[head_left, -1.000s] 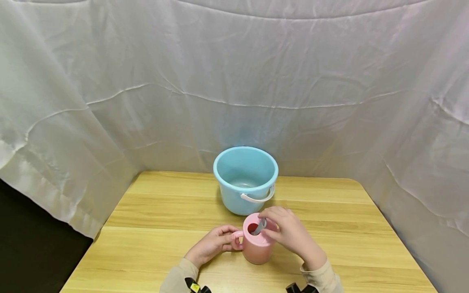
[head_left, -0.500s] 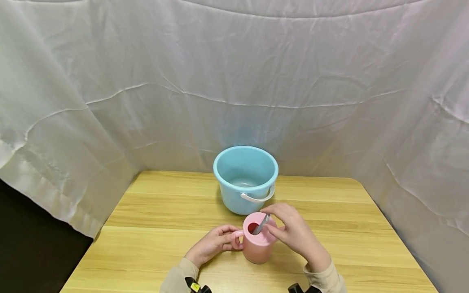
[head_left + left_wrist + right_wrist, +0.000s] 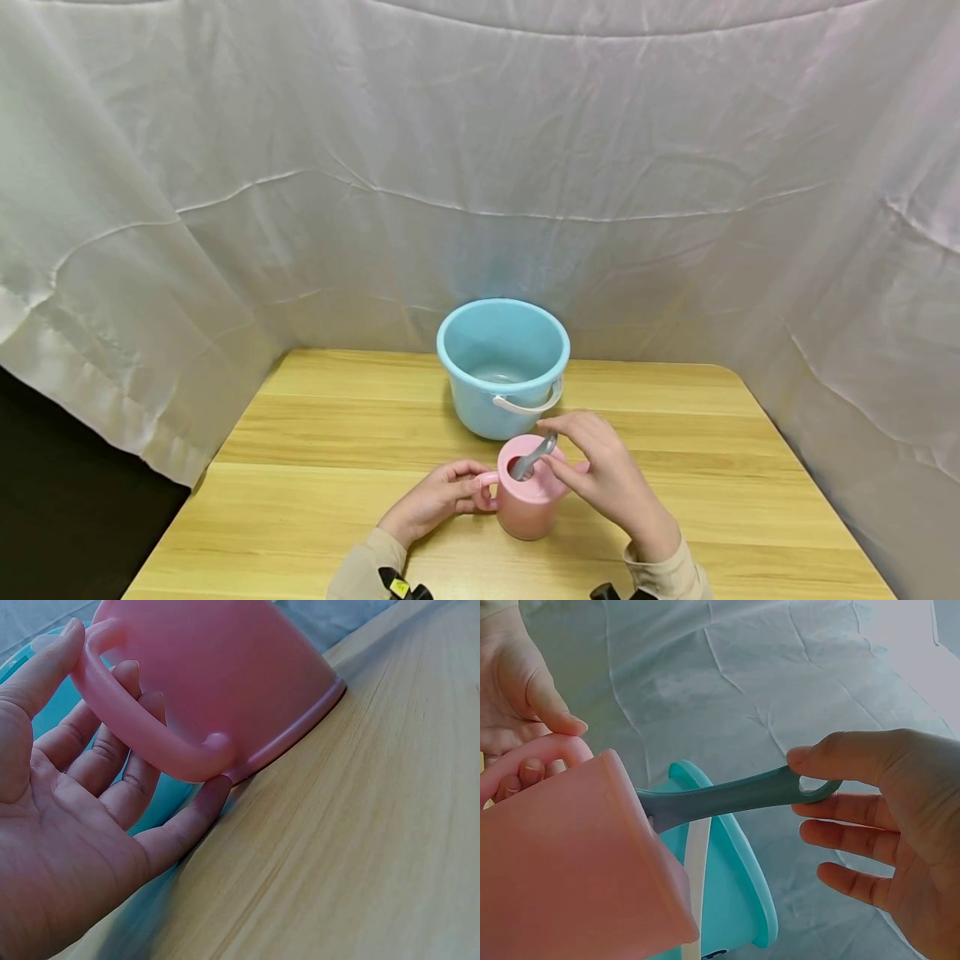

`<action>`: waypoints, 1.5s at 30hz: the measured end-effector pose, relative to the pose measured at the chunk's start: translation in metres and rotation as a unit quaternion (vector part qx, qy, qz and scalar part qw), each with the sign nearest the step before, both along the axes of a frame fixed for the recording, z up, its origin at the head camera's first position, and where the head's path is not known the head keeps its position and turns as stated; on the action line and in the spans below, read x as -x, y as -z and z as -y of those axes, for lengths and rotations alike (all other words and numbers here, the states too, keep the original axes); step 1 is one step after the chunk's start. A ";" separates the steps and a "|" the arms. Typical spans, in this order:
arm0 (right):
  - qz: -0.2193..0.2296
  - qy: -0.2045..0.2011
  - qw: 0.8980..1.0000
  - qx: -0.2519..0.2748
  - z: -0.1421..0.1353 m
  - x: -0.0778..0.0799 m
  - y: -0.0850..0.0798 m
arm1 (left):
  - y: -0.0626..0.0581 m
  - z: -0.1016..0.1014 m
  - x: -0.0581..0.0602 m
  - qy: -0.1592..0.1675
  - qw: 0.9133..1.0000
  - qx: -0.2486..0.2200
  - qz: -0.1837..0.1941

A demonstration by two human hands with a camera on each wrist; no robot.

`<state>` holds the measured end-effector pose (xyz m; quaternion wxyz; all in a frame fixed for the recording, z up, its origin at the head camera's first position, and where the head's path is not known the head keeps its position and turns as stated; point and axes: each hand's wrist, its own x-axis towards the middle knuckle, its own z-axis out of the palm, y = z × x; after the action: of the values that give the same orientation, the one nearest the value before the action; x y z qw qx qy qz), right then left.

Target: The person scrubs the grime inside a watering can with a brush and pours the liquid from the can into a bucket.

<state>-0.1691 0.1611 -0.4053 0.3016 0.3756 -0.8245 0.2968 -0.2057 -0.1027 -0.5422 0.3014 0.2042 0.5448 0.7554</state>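
Observation:
A pink watering can (image 3: pixel 525 515) stands upright on the table near me, with a round opening in its top and a spout toward the right. My left hand (image 3: pixel 435 500) holds its loop handle (image 3: pixel 120 720), thumb on the upper part and fingertips behind it. A grey handle (image 3: pixel 727 799) with a hole at its end leans out of the opening. Between thumb and index finger, my right hand (image 3: pixel 611 475) pinches that end; the other fingers stay apart from it in the right wrist view. Whatever forms the tool's lower part is hidden inside the can.
Just behind the watering can is a light blue bucket (image 3: pixel 491 410) with its white handle (image 3: pixel 528 409) hanging at the front. The wooden table (image 3: pixel 315 467) reaches back to a grey-white curtain (image 3: pixel 465 167) around the back and sides.
My right hand has moved slightly up and right, so more of the grey handle shows above the opening and it leans further right. My left hand and the watering can have barely moved.

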 end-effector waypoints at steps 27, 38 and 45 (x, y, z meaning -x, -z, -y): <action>0.030 0.064 0.996 -0.055 0.012 0.006 0.020 | 0.001 0.000 0.001 0.003 1.000 -0.002 -0.001; 0.060 0.022 0.997 -0.038 0.013 0.004 0.017 | -0.004 0.001 -0.001 0.005 1.000 -0.001 0.000; 0.016 0.035 0.999 -0.017 0.013 -0.002 0.009 | -0.003 0.001 -0.001 0.006 1.000 -0.004 0.001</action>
<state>-0.1668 0.1477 -0.4141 0.2924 0.3465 -0.8470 0.2776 -0.2043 -0.1032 -0.5388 0.3061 0.2078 0.5399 0.7561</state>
